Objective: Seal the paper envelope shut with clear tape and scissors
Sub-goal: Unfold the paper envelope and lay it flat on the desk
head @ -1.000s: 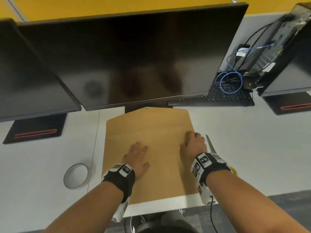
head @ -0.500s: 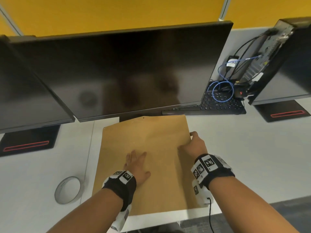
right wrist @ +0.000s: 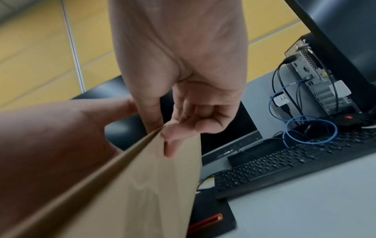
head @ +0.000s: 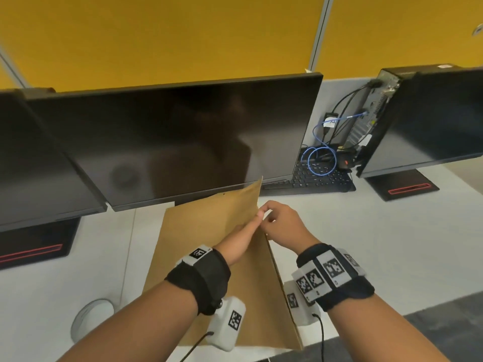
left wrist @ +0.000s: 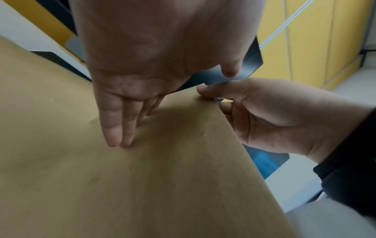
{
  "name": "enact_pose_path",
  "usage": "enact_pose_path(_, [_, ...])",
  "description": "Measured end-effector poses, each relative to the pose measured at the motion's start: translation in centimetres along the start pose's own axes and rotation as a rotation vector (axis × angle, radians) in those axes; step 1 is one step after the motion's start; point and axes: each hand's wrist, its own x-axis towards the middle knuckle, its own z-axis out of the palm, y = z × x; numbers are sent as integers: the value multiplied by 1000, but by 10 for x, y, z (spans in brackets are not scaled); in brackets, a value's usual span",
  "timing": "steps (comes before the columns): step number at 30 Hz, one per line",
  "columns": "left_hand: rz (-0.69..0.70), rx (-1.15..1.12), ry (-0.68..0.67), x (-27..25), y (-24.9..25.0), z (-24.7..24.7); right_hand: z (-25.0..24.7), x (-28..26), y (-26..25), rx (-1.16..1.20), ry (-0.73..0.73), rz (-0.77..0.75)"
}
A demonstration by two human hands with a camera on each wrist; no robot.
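- On the white tabletop [head: 392,244], the paper envelope [head: 209,244] stands tilted, its right edge lifted.
- Right hand [head: 285,223] pinches that edge; only the right wrist view shows thumb and fingers [right wrist: 173,145] clamping the paper.
- Left hand [head: 240,241] lies flat on the face, its fingers [left wrist: 118,125] straight, as the left wrist view confirms.
- Only the head view catches the tape roll [head: 91,320], lower left.

The envelope [head: 209,246] sits on the desk [head: 392,244] in front of the middle screen [head: 172,142], its right edge lifted up. The tape roll [head: 91,318] lies at its 8 o'clock. The keyboard [head: 313,180] lies at its 2 o'clock, under the cables [head: 321,158].
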Motion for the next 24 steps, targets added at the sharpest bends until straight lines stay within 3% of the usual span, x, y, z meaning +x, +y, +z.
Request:
enact_pose_path(8, [56,117,5,-30,14,-9,-8,-35,-22,137,-69,-170])
enact_pose_path(15, [149,86,6,-57,25,-21,-8,-55,-47,322,-99,-232])
enact_pose_path(20, [211,90,2,-88,41,-28,-26,-61,-64,321,-158,-431])
enact_pose_path(24, [307,182,31,-113,56,-38,-53,-57,-68,395,-92,-479])
